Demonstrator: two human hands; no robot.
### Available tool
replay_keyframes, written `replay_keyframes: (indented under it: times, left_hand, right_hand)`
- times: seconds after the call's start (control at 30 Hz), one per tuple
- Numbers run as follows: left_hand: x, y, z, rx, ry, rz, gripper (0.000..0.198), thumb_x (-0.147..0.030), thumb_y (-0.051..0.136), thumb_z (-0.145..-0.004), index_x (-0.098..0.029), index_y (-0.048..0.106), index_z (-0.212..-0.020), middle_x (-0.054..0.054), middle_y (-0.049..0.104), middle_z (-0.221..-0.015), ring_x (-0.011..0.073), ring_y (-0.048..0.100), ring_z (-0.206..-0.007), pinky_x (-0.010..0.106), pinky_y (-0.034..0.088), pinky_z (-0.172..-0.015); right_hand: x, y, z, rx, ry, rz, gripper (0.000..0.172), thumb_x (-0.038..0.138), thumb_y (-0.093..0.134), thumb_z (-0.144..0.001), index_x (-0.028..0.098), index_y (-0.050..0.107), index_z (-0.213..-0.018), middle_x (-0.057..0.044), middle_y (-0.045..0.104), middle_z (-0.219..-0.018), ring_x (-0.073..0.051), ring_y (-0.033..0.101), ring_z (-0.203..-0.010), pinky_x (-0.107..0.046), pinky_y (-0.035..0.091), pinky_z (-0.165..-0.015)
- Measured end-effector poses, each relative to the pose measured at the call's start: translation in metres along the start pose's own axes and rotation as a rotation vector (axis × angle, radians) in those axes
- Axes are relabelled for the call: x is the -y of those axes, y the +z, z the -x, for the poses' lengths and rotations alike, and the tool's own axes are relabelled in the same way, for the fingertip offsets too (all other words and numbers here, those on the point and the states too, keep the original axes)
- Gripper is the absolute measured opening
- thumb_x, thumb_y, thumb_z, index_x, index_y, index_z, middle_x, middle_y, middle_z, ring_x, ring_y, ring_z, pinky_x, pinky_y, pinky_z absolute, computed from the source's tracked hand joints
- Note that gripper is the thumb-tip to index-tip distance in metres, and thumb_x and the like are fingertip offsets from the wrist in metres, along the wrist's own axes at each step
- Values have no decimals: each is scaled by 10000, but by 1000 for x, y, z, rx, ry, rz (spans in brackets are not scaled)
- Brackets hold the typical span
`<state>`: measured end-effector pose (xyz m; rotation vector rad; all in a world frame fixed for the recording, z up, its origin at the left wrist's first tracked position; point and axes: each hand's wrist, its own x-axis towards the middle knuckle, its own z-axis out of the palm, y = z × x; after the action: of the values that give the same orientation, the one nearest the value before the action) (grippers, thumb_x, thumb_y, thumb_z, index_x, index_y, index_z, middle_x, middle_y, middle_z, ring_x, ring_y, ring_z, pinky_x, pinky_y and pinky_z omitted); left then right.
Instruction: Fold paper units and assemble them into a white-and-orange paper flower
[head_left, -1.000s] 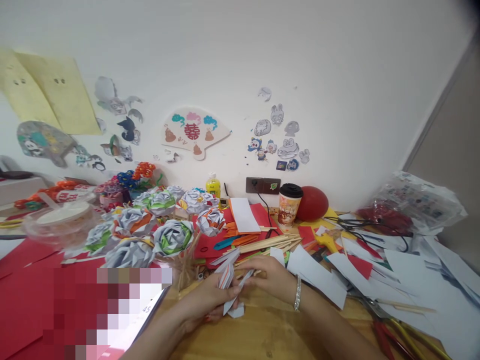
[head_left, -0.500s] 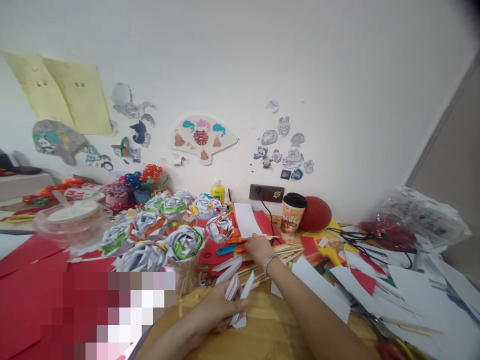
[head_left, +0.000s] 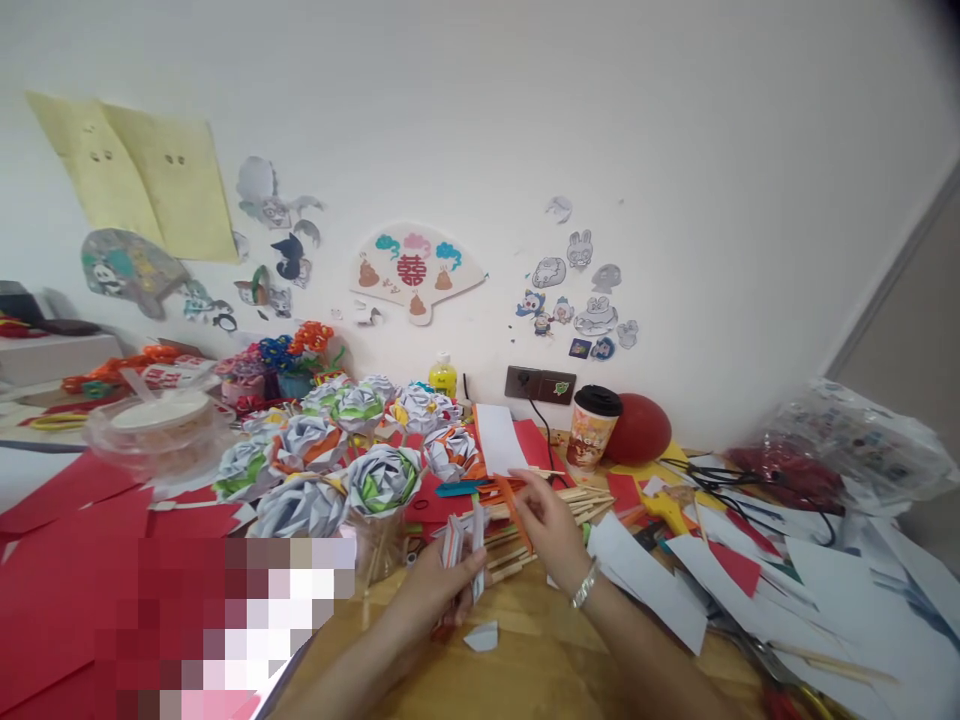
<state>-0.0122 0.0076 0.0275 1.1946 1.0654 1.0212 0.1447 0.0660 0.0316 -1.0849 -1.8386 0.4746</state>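
My left hand [head_left: 442, 585] is closed around several folded white paper pieces [head_left: 453, 543], one showing an orange line along its edge. Between the thumb and fingers of my right hand [head_left: 551, 525] is a folded orange paper strip [head_left: 514, 510], held just above the sticks. Below my left hand a small white paper piece [head_left: 481, 636] lies on the wooden table [head_left: 540, 660]. Wooden sticks [head_left: 581, 508] and a blue folded strip [head_left: 459, 488] lie beyond my hands. To their left, folded paper flowers [head_left: 384, 482] stand bunched in a clear container.
A lidded paper cup [head_left: 592, 430] and a red balloon [head_left: 637, 428] stand at the back. On the right are a yellow glue gun [head_left: 666, 510], scissors [head_left: 772, 665] and loose white sheets [head_left: 847, 600]. Red paper [head_left: 75, 570] and a clear plastic tub [head_left: 157, 430] occupy the left.
My right hand has drawn back from the pile and now grips an orange strip. A small white piece has come down onto the table below my left hand. The view has shifted slightly.
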Motion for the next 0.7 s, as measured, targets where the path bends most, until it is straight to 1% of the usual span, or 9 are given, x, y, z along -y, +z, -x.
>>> replay_keyframes:
  times: [0.07, 0.13, 0.17, 0.23, 0.3, 0.37, 0.47, 0.6, 0.7]
  left_hand:
    - [1, 1, -1, -35, 32, 1, 417, -560, 589, -677, -157, 491, -727, -94, 427, -345, 41, 311, -257, 161, 159, -322]
    - [4, 2, -2, -50, 58, 4, 432, -568, 595, -668, -160, 484, -757, -95, 433, -338, 47, 318, -262, 158, 173, -325]
    - [5, 2, -3, -53, 70, 6, 440, -571, 599, -663, -163, 478, -772, -97, 434, -334, 48, 317, -263, 157, 179, -326]
    - [8, 2, -4, -58, 82, 4, 448, -576, 598, -662, -169, 470, -796, -101, 432, -329, 49, 310, -263, 155, 188, -327]
    - [9, 1, -6, -61, 86, -12, 449, -587, 584, -667, -169, 474, -789, -98, 432, -320, 49, 305, -260, 156, 199, -330]
    - [9, -1, -7, -44, 80, -47, 475, -610, 582, -647, -162, 489, -773, -88, 438, -306, 57, 313, -255, 162, 212, -328]
    - [9, -2, -9, -32, 82, -107, 505, -614, 601, -608, -156, 500, -796, -79, 463, -317, 81, 354, -259, 176, 228, -323]
    - [12, 0, -8, -94, 122, -203, 395, -535, 618, -632, -172, 484, -713, -76, 482, -366, 102, 425, -311, 193, 287, -356]
    - [17, 2, -7, -71, 125, -227, 362, -509, 617, -641, -183, 462, -672, -75, 482, -366, 110, 437, -317, 205, 308, -363]
  right_hand:
    - [8, 2, 17, 12, 34, -174, 233, 220, 445, -839, 174, 589, -1017, -28, 641, -747, -153, 592, -662, -237, 463, -595]
    - [15, 5, 31, 10, 53, -233, 189, 235, 479, -820, 183, 641, -902, -55, 665, -834, -179, 608, -772, -265, 475, -672]
    - [18, 7, 35, 11, 51, -249, 172, 239, 498, -809, 185, 655, -858, -58, 670, -831, -184, 610, -782, -277, 477, -694]
    - [22, 11, 41, 36, 42, -286, 136, 240, 553, -773, 192, 667, -830, -59, 670, -828, -188, 612, -785, -281, 486, -690]
    - [24, 13, 42, 54, 55, -311, 121, 219, 596, -729, 197, 669, -822, -53, 667, -812, -186, 617, -754, -271, 497, -642]
    - [25, 15, 42, 51, 103, -345, 159, 187, 587, -718, 197, 659, -860, -49, 674, -806, -185, 627, -732, -275, 505, -630]
    - [28, 15, 40, 20, 206, -425, 223, 170, 557, -724, 186, 629, -935, -48, 690, -784, -190, 645, -721, -308, 513, -674]
    - [31, 17, 39, -33, 317, -471, 117, 201, 603, -682, 163, 650, -782, -63, 698, -765, -211, 649, -729, -333, 510, -689]
    - [28, 22, 41, -89, 378, -514, 119, 256, 632, -659, 153, 649, -717, -64, 688, -715, -204, 638, -676, -320, 506, -634]
